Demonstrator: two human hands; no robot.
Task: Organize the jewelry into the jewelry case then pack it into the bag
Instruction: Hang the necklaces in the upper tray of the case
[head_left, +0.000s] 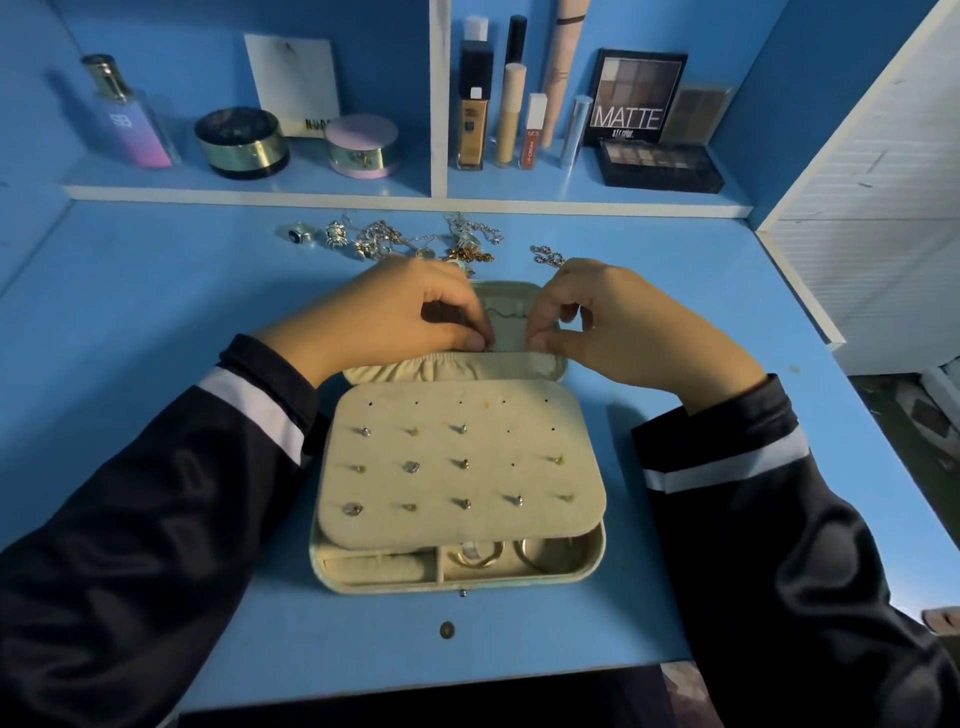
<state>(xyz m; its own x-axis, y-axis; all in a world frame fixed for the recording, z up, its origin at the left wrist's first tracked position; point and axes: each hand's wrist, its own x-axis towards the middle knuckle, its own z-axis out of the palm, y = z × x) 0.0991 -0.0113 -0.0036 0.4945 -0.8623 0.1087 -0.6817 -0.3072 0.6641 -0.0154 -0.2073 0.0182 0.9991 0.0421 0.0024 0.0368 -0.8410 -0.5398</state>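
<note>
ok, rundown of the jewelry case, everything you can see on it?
The jewelry case lies open on the blue desk: beige, suede-like, rounded corners. Its lid is folded away, with a gathered pocket by the hinge. A holed panel, many holes holding stud earrings, covers most of the base. Nearest, a ring roll shows at left, rings in the compartment beside it. The left hand and right hand pinch what looks like a thin chain at the lid's lining.
</note>
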